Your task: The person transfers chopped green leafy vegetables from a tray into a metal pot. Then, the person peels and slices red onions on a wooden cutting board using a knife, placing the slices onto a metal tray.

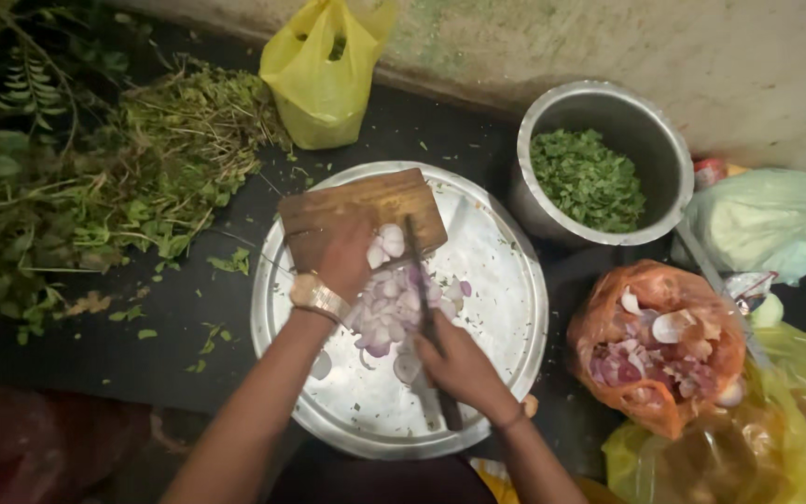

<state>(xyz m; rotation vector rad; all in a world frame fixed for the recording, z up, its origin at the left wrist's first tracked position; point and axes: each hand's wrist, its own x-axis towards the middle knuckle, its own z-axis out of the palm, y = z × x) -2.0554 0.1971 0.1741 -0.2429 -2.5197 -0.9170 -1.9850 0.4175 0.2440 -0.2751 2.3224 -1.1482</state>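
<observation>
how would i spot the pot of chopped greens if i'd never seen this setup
Start at the big round metal tray in the middle, where a hand slices onions. Just past its upper right edge stands a round steel pot. It is the only open metal container, partly filled with finely chopped green leaves; its neighbours are plastic bags.

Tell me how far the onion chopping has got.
Done: a pile of chopped purple onion lies on the round steel tray, and the steel pot holds chopped greens. In hand: the right hand holds a dark knife; the left hand steadies onion by the wooden board. Left: unstripped leafy stalks.
</observation>
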